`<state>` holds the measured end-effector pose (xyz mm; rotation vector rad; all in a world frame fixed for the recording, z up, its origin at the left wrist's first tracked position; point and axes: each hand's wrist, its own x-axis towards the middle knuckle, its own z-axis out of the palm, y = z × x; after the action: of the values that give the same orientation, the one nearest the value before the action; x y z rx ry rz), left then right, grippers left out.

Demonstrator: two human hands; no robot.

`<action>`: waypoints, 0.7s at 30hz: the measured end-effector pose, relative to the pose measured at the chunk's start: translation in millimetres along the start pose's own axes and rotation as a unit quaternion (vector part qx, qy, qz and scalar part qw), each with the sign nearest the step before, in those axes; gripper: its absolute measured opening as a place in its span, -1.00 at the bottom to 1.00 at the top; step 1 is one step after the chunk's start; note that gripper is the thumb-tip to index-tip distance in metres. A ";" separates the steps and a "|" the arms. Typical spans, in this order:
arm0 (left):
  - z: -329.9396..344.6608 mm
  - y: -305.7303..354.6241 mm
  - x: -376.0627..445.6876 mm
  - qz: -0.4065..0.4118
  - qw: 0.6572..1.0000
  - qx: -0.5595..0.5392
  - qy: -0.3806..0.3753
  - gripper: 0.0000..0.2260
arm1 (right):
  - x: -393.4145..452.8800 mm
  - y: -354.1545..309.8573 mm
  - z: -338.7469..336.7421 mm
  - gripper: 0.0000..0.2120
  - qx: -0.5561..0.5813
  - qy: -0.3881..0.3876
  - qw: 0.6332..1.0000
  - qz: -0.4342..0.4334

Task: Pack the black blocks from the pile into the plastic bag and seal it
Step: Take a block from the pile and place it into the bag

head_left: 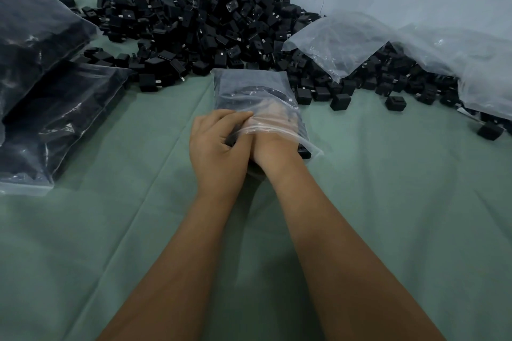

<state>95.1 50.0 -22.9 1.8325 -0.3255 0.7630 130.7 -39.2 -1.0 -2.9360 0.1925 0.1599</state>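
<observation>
**Bag mouth faces the person, right hand already inside**

The plastic bag [256, 91] lies flat on the green-covered bench [388, 202], straight ahead of both hands, its long axis running away from the person toward the pile of black blocks [199, 25]. Its open mouth is at the near end and its closed end almost touches the front edge of the pile.

The right hand [273, 130] is pushed into the mouth as far as the wrist and shows only through the film; whether its fingers are clenched round a block or loose cannot be told. A dark block edge [304, 153] shows inside the bag by that wrist. The left hand [219, 141] sits just beside it on the outside, fingers curled and grasping the left lip of the mouth to hold it open.

The pile lies beyond the bag, so I judge that any further block must travel back toward the person and in through the near opening. The left hand is the nearer one to the seal strip. Loose blocks [339, 102] lie near the bag's right side.

2 filled bags [50, 108] rest well apart at the left, and empty bags [340, 39] drape over the pile at the right.
</observation>
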 end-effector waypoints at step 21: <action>6.6 -9.3 1.5 -0.196 0.977 -0.008 -0.079 -0.92 | -0.5 101.9 -13.3 -0.58 0.300 0.405 0.860 0.083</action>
<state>103.7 47.9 -30.2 1.8693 -0.0643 0.3415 117.3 -141.0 -6.9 -2.1759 0.5014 -0.9492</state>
